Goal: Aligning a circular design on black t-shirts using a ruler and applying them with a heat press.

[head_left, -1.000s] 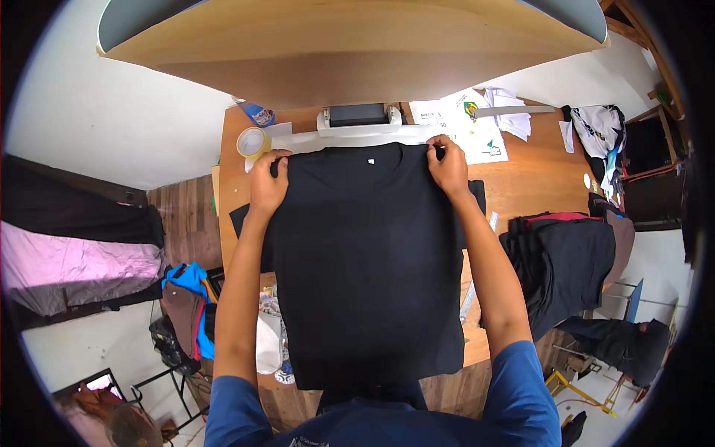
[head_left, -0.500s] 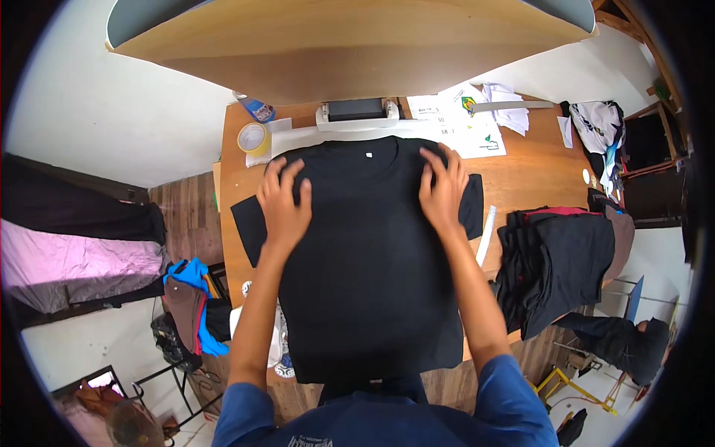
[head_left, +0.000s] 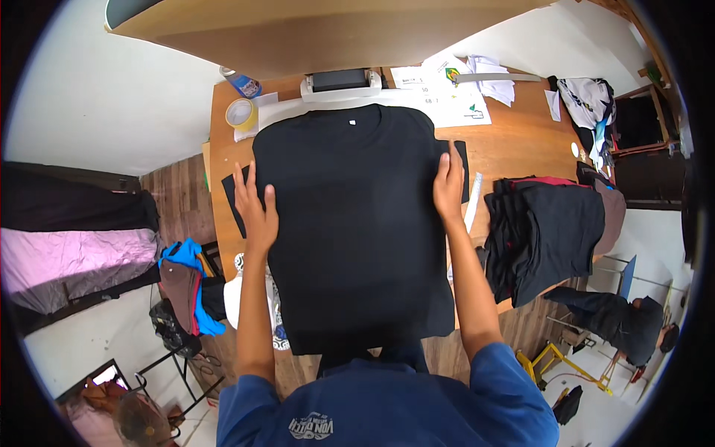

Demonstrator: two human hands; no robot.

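A black T-shirt [head_left: 357,231] lies front up on the wooden table [head_left: 514,149], its neckline at the far end and its hem toward me. My left hand [head_left: 255,212] rests along the shirt's left side, fingers spread, by the left sleeve. At the opposite edge my right hand [head_left: 449,188] has its fingers stretched out beside the right sleeve [head_left: 464,167]. Neither hand grips the cloth. Whether the palms press on the fabric or just touch its edges, I cannot tell.
Folded dark shirts [head_left: 551,231] are stacked on the right, near a white ruler [head_left: 474,201]. Behind the shirt are a tape roll [head_left: 241,114], a blue bottle [head_left: 243,82], a black-and-white device [head_left: 340,83] and papers [head_left: 439,100]. A large panel [head_left: 320,37] overhangs the back. Another person [head_left: 633,320] is at far right.
Both hands have slid from the shirt's shoulders down to its side edges, the right one moving outward. The view has shifted, so the table and shirt sit higher in the picture.
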